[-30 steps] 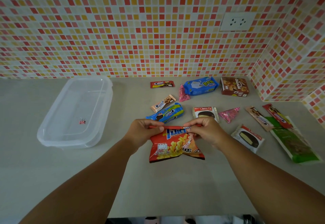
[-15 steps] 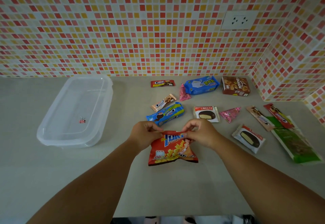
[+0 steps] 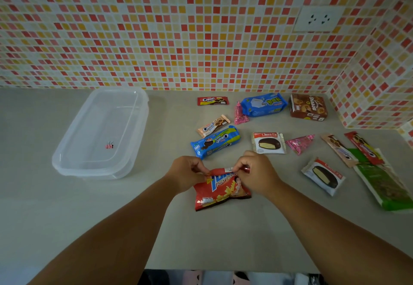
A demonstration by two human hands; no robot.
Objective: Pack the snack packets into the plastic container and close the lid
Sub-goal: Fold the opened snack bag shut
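Both the left hand point(image 3: 186, 174) and right hand point(image 3: 257, 173) pinch the seemingly folded top edge of the crinkled red potato-snack bag point(image 3: 220, 192) on the grey countertop point(image 3: 67, 206).

A grey counter point(image 3: 67, 213) carries a clear plastic container point(image 3: 101, 132) at left; snack packets lie scattered at right, among them a Choco Pie point(image 3: 268, 142), a blue biscuit pack point(image 3: 263, 104) and a brown box point(image 3: 308, 107). A red potato snack bag point(image 3: 221, 192) lies near the middle.
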